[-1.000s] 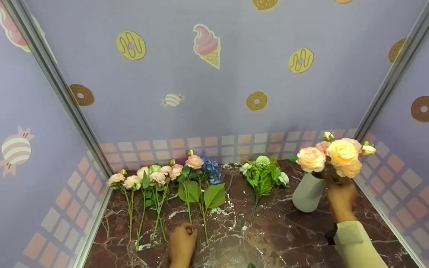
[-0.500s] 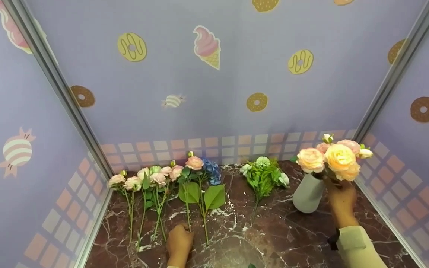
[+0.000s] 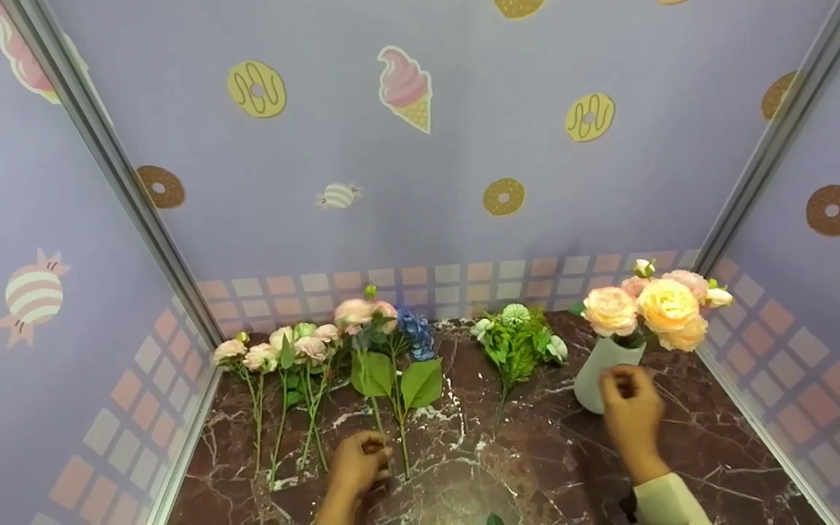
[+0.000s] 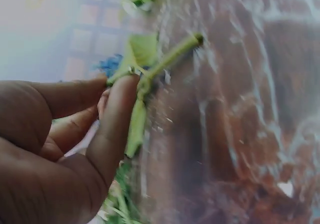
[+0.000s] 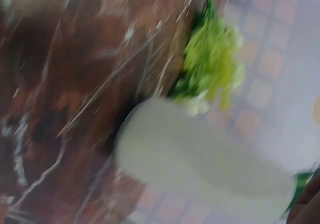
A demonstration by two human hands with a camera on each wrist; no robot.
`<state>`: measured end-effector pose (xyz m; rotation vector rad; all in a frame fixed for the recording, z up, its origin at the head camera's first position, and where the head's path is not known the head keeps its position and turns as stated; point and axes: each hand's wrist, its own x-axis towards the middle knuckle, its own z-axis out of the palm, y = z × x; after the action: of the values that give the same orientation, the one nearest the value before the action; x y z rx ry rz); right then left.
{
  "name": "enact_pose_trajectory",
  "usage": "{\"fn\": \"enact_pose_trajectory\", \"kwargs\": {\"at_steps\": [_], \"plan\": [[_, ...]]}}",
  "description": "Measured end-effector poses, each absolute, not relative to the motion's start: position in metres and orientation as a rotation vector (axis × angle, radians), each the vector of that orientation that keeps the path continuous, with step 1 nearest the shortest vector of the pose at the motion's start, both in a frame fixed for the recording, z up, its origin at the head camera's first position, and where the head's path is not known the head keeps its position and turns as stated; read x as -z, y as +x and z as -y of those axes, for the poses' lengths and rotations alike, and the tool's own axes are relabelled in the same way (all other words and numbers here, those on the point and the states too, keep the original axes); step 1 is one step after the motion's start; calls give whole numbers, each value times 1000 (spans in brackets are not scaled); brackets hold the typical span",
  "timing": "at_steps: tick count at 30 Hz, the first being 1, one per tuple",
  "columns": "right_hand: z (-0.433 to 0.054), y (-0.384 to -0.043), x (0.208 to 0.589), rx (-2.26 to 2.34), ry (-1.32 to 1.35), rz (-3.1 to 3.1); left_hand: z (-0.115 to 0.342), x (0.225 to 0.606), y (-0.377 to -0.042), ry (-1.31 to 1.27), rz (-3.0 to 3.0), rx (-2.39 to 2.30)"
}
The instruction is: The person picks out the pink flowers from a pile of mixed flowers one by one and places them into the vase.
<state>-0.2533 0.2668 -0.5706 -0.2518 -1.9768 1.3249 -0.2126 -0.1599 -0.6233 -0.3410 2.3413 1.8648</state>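
Left hand [image 3: 356, 461] pinches a pink flower [image 3: 354, 312] by its stem
Right hand [image 3: 633, 417] loosely curled, free; pale vase [image 3: 598, 362] just beyond it.

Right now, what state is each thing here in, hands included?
Vase: standing upright
Yellow flowers: in the vase, in bloom
Pale flowers at left: lying on the table
Blue flower: lying down, partly hidden
Green bunch: lying down
Left hand: pinching a stem
Right hand: loosely curled, nothing visibly held

Your left fingers [image 4: 117, 114] pinch a pink rose [image 3: 353, 312] by its stem; your pale vase [image 3: 592, 372] stands upright on the tabletop [image 3: 522, 467], holding pink and yellow blooms [image 3: 668, 306].
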Motion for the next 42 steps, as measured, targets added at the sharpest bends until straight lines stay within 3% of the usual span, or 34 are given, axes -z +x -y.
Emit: {"fn": "enact_pose_trajectory", "kwargs": {"at_steps": [8,20,31,42], "plan": [[-206,-253,554,-1477,187,2196,120,602,-203,-6,-2405,-2001],[-146,-259,514,-1717,360,2401,68,587,-180,165,-2252,-2091],[-149,-264,502,-2017,262,2340,50,591,-174,190,-2263,-2034],[-173,-253,493,-1912,448,2211,47,600,-176,263,-2254,-1987]]}}
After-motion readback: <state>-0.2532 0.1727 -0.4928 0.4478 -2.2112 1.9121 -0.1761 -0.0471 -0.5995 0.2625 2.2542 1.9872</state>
